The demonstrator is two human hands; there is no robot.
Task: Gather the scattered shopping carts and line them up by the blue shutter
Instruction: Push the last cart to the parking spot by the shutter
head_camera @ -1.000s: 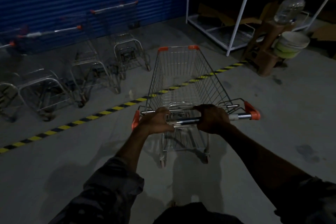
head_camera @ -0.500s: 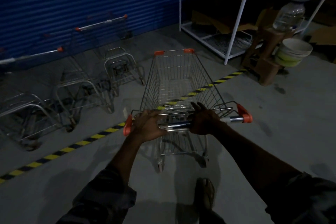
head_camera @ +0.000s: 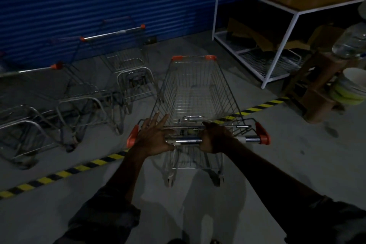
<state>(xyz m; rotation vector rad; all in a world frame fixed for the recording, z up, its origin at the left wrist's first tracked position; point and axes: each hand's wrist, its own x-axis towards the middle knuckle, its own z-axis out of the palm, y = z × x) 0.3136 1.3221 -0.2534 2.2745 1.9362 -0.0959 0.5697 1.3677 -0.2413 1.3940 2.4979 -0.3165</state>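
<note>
A wire shopping cart (head_camera: 195,93) with orange corner caps stands in front of me, its basket pointing toward the blue shutter (head_camera: 103,0). My right hand (head_camera: 216,137) grips its chrome handle bar. My left hand (head_camera: 153,136) rests on the bar's left part with its fingers stretched out forward. Other carts are lined up along the shutter at the left: the nearest one (head_camera: 126,65) beside my cart, a second (head_camera: 65,89) further left, and part of another at the frame's left edge.
A yellow-black floor stripe (head_camera: 59,173) runs diagonally under my cart. A white metal shelf rack (head_camera: 277,45) stands at the right by the shutter. A brown stool (head_camera: 320,89) with a pale bucket (head_camera: 354,85) and a clear bottle sits at far right.
The cart has rolled forward over the striped line, closer to the shutter and the parked carts. My left hand's fingers have opened out from around the handle.
</note>
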